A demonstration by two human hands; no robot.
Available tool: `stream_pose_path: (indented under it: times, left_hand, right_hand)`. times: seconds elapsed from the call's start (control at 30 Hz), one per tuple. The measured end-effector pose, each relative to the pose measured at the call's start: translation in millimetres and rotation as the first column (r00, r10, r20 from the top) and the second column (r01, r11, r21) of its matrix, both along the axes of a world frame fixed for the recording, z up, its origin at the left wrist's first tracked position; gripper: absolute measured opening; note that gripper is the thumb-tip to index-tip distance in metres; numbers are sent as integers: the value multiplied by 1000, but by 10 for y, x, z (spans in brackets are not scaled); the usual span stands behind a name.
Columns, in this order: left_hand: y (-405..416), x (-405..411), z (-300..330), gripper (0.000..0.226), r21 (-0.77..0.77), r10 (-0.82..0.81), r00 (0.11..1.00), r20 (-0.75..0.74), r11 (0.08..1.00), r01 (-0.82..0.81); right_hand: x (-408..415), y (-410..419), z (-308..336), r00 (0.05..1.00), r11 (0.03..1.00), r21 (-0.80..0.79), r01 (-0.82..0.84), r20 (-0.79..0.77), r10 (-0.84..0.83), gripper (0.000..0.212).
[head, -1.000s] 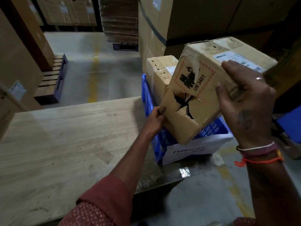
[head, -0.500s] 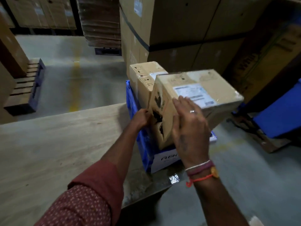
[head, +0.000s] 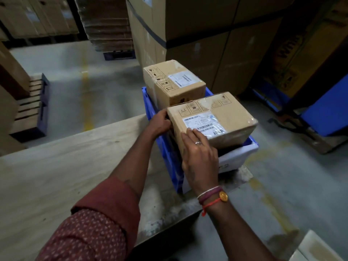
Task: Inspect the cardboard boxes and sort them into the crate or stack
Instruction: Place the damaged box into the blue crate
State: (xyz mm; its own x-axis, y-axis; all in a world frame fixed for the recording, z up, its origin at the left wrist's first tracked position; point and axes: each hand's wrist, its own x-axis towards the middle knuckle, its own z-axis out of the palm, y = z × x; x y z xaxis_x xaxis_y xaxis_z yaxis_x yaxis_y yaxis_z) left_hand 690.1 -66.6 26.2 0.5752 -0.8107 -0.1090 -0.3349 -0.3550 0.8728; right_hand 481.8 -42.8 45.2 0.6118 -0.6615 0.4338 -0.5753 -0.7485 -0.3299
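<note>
Head view. Blue crate (head: 165, 147) at right end of wooden counter (head: 56, 166), white panel on its near-right side. Two cardboard boxes inside, both poking well above rim: far box (head: 175, 81) w/ handling symbols + white label on top, near box (head: 216, 121) just beside it, top face up, shipping label w/ barcodes under clear tape. Near box sits over crate's near half, right end overhanging rim a bit; whether fully seated, can't tell.

Hands: left hand (head: 160, 123) curled round near box's left edge, fingers tucked behind the corner, against crate's left wall. Right hand (head: 199, 153) laid on near box's near-left corner, fingers fairly straight + together, tips on label, ring on one finger; thumb not visible.

Arms: left forearm reaching fwd across counter, red patterned sleeve rolled up. Right arm coming in from near right, wrist w/ thread bands + gold charm.

Behind crate: tall stacked cartons (head: 197, 34); wooden pallet (head: 32, 104) on floor far left.
</note>
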Motion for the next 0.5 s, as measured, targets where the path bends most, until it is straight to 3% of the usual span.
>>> stream_pose_path:
  times: [0.2,0.37,0.5]
  left_hand:
    - [165,32,20,74,84,73,984,163,993,-88]
    - [481,-65,-22,70,45,122,988,94,991,-127]
    - [1027,-174,-130,68,16,194,981,11,981,-194]
  right_hand:
    - [-48,-15,-26,1000,1000,8,-15,28,15,49]
    - [-104,-20,-52,995,991,93,-97,32,94,49]
    - [-207,-45,-103,981,967,165,-193,-1,195,62]
